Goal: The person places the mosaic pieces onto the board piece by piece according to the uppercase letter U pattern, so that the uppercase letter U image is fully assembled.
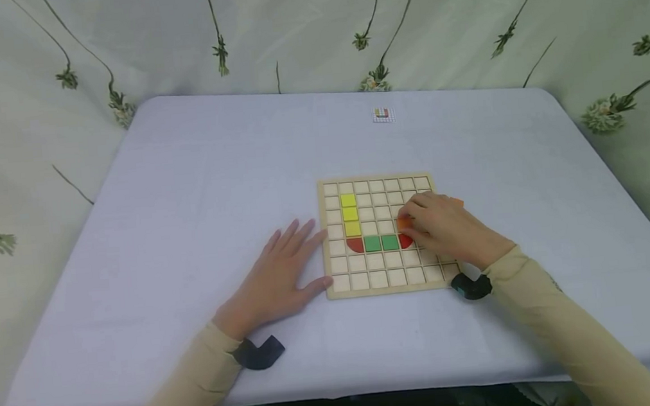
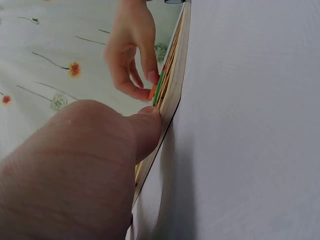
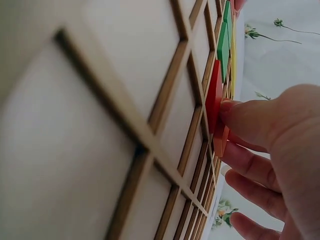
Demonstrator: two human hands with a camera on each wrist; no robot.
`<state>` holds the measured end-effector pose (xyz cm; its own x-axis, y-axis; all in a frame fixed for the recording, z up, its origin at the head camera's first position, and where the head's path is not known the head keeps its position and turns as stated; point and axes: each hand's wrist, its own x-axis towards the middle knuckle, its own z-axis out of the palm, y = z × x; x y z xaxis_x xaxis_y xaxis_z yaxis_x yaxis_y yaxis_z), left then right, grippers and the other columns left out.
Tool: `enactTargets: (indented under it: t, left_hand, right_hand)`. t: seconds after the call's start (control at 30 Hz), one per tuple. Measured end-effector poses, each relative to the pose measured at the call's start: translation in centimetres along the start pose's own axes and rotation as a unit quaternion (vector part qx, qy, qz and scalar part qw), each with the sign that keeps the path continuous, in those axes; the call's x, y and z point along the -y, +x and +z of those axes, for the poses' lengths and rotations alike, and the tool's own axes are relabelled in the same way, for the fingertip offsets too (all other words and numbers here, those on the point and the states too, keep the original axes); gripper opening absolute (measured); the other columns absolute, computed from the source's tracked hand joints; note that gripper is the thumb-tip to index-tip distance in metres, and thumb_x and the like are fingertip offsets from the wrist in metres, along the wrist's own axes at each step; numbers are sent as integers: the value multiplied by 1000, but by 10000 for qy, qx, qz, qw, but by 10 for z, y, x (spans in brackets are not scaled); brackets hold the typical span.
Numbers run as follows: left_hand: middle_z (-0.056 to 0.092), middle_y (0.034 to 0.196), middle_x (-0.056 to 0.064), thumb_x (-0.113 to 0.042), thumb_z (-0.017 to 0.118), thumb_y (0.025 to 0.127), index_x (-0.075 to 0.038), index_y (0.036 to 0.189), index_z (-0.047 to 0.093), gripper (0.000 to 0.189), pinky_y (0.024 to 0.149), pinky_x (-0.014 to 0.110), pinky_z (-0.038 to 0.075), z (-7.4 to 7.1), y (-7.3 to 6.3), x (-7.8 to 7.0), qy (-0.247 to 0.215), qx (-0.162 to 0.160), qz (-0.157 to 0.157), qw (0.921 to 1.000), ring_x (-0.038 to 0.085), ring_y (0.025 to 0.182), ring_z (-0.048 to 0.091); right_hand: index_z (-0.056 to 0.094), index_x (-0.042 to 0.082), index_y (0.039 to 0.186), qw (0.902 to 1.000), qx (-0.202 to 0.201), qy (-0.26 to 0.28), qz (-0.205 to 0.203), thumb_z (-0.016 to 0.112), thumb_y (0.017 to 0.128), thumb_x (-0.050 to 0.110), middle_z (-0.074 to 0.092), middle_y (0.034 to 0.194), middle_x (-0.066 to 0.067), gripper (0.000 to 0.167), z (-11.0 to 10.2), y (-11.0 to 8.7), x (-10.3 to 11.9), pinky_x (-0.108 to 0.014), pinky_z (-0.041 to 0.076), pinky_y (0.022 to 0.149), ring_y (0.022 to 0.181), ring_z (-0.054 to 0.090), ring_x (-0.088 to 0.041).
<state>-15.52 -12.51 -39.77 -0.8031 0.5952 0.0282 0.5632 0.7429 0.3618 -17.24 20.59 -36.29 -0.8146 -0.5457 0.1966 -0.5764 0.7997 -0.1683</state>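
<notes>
A wooden grid board (image 1: 368,293) lies on the table. My right hand (image 1: 440,228) is over its right part, with thumb and fingers pinching an orange tile (image 3: 221,142) at a cell just above a red rounded tile (image 3: 215,95). Two green square tiles (image 1: 381,243) sit in the same row as that red piece, with another red rounded tile (image 1: 355,245) at their left end. Three yellow square tiles (image 1: 350,214) form a column above it. My left hand (image 1: 270,282) lies with fingers spread, its fingertips and thumb touching the board's left edge.
A small card (image 1: 383,115) with a coloured grid pattern lies near the far edge of the white-covered table (image 1: 228,160). Past my right hand, part of another orange piece (image 1: 457,202) shows. A flower-patterned curtain (image 1: 310,30) hangs behind the table.
</notes>
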Motion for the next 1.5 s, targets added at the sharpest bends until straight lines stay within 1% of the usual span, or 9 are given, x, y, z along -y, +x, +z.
enactTargets:
  t: [0.33,0.57,0.77,0.87,1.0,1.03,1.17,1.27,1.5]
  left_hand:
    - [23,171,7,-57,56,97,-19,160,32,78,130,56,12,-1,0,0,6,-16,26,10000,31,160,12]
    - [23,170,7,-57,57,97,-18,160,33,78,129,56,13,-1,0,0,2,-23,44,10000,32,160,12]
    - [23,170,7,-57,57,97,-18,160,33,79,129,57,13,0,0,0,28,-34,53,10000,32,160,13]
    - [24,170,7,-57,57,96,-18,160,34,78,129,57,13,0,0,0,35,-49,60,10000,32,160,13]
    - [24,170,7,-57,57,96,-18,160,34,78,129,56,13,0,-1,0,20,-45,47,10000,32,160,13]
    - [24,170,7,-57,57,97,-18,160,33,78,129,56,13,0,0,0,22,-37,45,10000,32,160,13]
    - [24,170,7,-57,57,97,-18,160,33,78,129,57,13,0,0,0,27,-22,47,10000,32,160,13]
    - [24,170,7,-58,57,97,-18,160,33,78,129,57,13,0,1,0,54,-23,46,10000,32,160,13]
    - [24,170,7,-57,57,97,-18,160,33,78,129,57,13,0,1,-1,63,-10,28,10000,32,160,13]
  right_hand:
    - [70,6,107,9999,118,-18,61,73,93,14,69,101,-7,16,1,3,3,-46,54,90,97,62,-26]
    - [71,7,109,9998,162,-31,123,72,95,15,69,101,-6,16,0,3,5,-43,53,85,96,61,-25]
    - [72,6,107,10000,-17,-8,23,71,94,14,70,103,-7,15,-2,-1,3,-45,54,88,99,63,-26]
    - [72,4,107,9999,-98,-4,40,69,94,12,71,106,-9,16,-6,-8,-1,-45,54,87,99,64,-28]
    - [72,3,109,9997,-63,-50,247,67,94,11,71,109,-11,17,-10,-22,-11,-46,54,87,102,64,-31]
    - [72,3,105,9996,-83,-67,264,67,93,10,71,109,-11,14,-11,-27,-14,-46,54,87,102,65,-31]
    - [72,4,103,9984,-78,-213,515,70,91,9,71,109,-11,13,-14,-46,-23,-47,53,86,104,64,-33]
    - [72,5,107,9971,-45,-363,672,73,90,10,71,106,-10,18,-15,-58,-27,-48,53,84,102,65,-32]
    - [72,6,103,9969,-253,-490,562,79,85,10,71,103,-9,20,-15,-76,-34,-50,56,82,99,66,-30]
